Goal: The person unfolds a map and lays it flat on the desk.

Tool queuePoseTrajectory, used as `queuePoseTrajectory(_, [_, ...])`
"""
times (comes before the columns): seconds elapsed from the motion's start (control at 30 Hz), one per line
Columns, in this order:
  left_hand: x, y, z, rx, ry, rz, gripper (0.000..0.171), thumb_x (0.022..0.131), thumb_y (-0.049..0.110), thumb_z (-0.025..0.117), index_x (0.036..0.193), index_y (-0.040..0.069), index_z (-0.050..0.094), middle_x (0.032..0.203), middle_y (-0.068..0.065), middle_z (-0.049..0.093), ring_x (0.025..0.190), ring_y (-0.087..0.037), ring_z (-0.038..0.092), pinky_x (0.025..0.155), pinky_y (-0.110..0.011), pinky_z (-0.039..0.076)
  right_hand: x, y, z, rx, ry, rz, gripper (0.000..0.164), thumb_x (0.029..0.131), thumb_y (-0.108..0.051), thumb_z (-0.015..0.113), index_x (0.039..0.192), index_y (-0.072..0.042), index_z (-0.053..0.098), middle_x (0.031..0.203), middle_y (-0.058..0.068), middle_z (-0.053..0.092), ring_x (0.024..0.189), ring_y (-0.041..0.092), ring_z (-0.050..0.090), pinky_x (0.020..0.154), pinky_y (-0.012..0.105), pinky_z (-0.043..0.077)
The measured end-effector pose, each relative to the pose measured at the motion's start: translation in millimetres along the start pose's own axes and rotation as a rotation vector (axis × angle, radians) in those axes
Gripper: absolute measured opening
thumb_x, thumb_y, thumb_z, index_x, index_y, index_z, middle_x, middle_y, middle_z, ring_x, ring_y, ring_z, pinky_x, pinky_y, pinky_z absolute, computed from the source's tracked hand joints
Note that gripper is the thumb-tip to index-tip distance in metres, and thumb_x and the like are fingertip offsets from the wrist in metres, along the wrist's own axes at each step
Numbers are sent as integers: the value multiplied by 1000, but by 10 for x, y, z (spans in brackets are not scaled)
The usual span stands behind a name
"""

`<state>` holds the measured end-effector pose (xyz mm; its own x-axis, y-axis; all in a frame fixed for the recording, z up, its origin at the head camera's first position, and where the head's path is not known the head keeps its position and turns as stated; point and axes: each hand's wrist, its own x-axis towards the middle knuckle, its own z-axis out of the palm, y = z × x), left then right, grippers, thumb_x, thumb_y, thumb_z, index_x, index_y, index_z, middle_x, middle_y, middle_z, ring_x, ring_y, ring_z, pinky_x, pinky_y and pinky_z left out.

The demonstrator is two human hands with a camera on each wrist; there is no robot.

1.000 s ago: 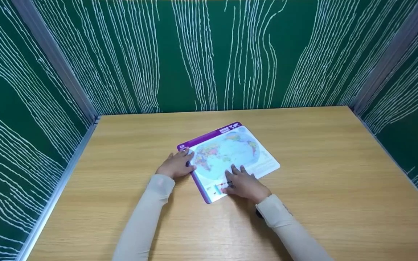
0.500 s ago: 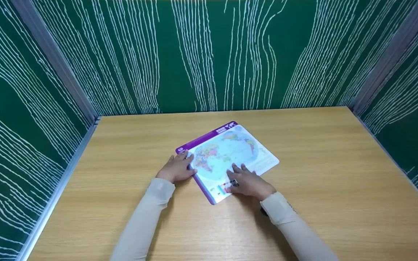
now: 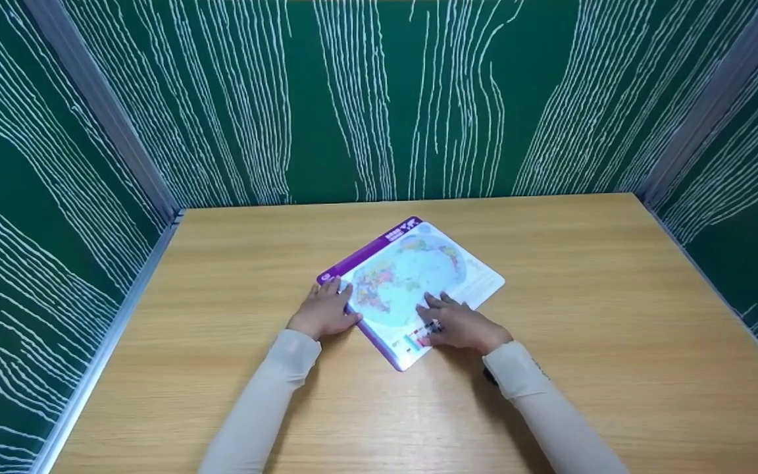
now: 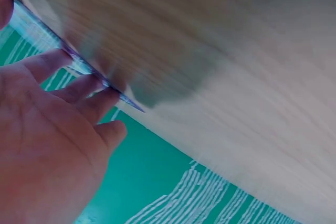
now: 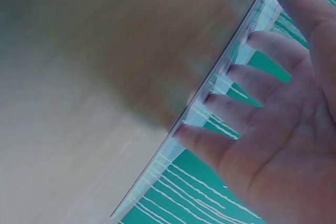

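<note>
A thin world map sheet [image 3: 412, 276] with purple borders along two sides lies slantwise on the wooden table. My left hand [image 3: 324, 311] rests on its left corner and purple edge, fingers spread. On the lower right part of the map, near a small coloured legend, the fingertips of my right hand [image 3: 461, 326] press down. In the left wrist view, the fingers of the left hand [image 4: 47, 124] are extended and touch the sheet's edge. The right wrist view has the right hand [image 5: 278, 114] with straight, spread fingers, their tips on the glossy sheet [image 5: 231, 51].
The wooden table [image 3: 583, 296] extends around the map on all sides. Green panels with white wavy lines [image 3: 333, 99] stand behind it and at both sides. Grey metal posts [image 3: 106, 105] mark the back corners.
The map has turned a little counterclockwise, its bottom corner shifting right and its top corner left. My right hand has moved right and slightly up; the left has slid slightly down.
</note>
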<state>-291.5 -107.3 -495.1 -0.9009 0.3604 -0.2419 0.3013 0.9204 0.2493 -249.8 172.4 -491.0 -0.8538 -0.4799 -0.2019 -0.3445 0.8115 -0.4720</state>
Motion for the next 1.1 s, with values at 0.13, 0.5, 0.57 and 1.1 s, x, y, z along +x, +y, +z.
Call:
queuePoseTrajectory(0.13, [-37, 90, 21, 53, 0, -25, 73, 96, 51, 45, 152, 7, 26, 159, -21, 15, 148, -38, 13, 122, -49, 8, 19, 69, -23, 18, -14, -1, 66, 88, -29, 68, 145, -11, 41, 158, 15, 23, 147, 41, 12, 114, 65, 13])
queuePoseTrajectory(0.5, [-131, 278, 104, 164, 43, -88, 74, 97, 52, 43, 149, 2, 31, 155, -26, 26, 145, -40, 23, 120, -50, 17, 67, 175, -87, 67, -55, 26, 66, 87, -24, 70, 146, -18, 41, 160, 8, 21, 149, 37, 9, 119, 57, 11])
queuePoseTrajectory(0.57, [-141, 298, 117, 195, 52, -91, 74, 97, 52, 43, 149, 1, 32, 154, -27, 27, 145, -39, 25, 120, -50, 18, 71, 187, -98, 75, -61, 36, 65, 88, -22, 69, 146, -20, 41, 161, 7, 20, 149, 36, 9, 119, 56, 12])
queuePoseTrajectory(1.1, [-212, 475, 144, 356, 34, -175, 77, 96, 58, 37, 148, 2, 34, 150, -25, 37, 139, -40, 36, 116, -50, 28, 124, 210, -154, 145, -85, 105, 61, 89, -18, 68, 144, -29, 43, 161, -3, 20, 150, 31, 9, 119, 53, 19])
